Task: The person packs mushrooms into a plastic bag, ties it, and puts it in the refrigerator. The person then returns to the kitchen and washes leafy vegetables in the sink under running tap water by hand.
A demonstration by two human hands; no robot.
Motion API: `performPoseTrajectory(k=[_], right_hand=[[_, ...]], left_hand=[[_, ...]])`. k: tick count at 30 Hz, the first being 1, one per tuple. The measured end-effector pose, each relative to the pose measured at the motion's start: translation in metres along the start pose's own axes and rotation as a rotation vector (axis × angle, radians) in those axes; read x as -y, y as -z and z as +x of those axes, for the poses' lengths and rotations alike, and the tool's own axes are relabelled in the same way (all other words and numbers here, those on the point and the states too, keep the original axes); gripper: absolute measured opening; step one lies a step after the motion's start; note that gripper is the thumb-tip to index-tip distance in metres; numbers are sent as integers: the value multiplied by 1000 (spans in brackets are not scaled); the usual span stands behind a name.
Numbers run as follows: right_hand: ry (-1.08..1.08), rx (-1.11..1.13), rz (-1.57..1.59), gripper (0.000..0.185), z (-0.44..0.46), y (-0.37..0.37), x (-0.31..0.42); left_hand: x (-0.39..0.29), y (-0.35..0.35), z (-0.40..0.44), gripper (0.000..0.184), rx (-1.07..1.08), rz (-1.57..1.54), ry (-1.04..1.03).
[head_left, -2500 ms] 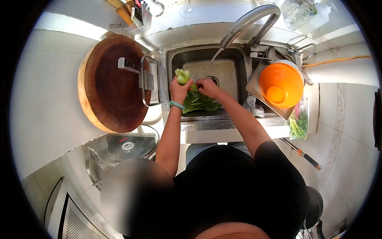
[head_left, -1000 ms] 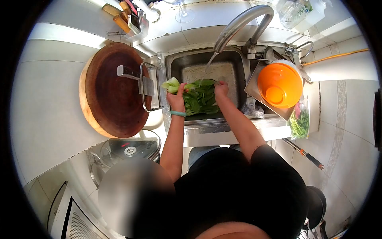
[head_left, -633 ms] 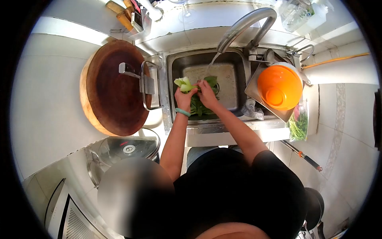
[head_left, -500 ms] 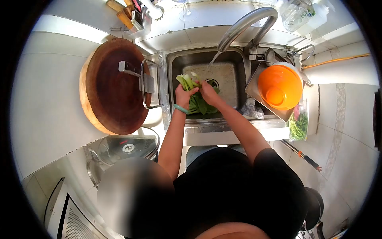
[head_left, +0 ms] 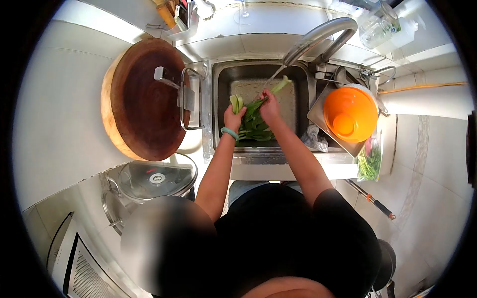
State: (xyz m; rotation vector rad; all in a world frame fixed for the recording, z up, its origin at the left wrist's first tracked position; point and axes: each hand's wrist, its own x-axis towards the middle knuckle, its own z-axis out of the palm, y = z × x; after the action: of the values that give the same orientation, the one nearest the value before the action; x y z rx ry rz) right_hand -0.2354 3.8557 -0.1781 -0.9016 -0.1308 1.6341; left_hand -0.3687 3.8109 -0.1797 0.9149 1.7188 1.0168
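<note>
My left hand (head_left: 232, 119), with a pale green bangle at the wrist, is closed around a bunch of leafy greens (head_left: 255, 130). Their cut pale stems stick up past the fingers and the dark leaves hang into the metal sink (head_left: 217, 99). To its right, my right hand (head_left: 270, 109) is closed on a separate stalk of leafy greens (head_left: 282, 84), its pale end pointing up and right. Water (head_left: 273, 77) runs in a thin stream from the curved faucet (head_left: 318, 33) close to that stalk.
Left of the sink stands a thick round wooden chopping board (head_left: 144, 99), with a cleaver (head_left: 169, 77) in a metal rack beside it. An orange bowl (head_left: 351, 114) rests on the right, above a bag of greens (head_left: 369, 161). A glass-lidded pot (head_left: 156, 176) is at lower left.
My right hand has moved away from the left, up and right toward the water, drawing one stalk off the bunch. The left hand keeps its hold.
</note>
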Motion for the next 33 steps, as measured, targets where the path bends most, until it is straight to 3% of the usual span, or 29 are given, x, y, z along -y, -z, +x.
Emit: performPoseTrajectory(k=[2,9,11,15,18,20,21,24,27,29,31,33], right_hand=[[-143,86,338,9,6,4,2],[-204,191,508,6,9,7,1],[-317,74,416,8,7,0,3],[-316,86,217,11,0,-9,2],[-173,133,27,13,6,2,4],[57,35,-266,14,12,12,7],[58,33,-267,14,14,19,11],[-36,121,-515,12,12,27,18],[-45,68,-716,17,9,28,4],[9,126,-982,25,6,24,-5],[6,119,-914,24,6,29,-8],[-60,43,-884,23,14,35,-14]], left_hand=[[2,-2,-3,32,32,-195,109],[-12,0,-11,36,96,-338,271],[-5,0,-7,35,37,-446,201],[1,10,-3,33,-19,-415,181],[15,13,6,33,-27,-328,170],[11,9,7,31,-38,-394,199],[10,6,8,31,-35,-394,200],[5,-3,10,25,231,-628,250],[-8,-15,5,25,358,-539,335],[-4,-24,3,26,382,-481,263],[0,-26,1,28,442,-450,90],[-5,-20,-1,30,415,-428,112]])
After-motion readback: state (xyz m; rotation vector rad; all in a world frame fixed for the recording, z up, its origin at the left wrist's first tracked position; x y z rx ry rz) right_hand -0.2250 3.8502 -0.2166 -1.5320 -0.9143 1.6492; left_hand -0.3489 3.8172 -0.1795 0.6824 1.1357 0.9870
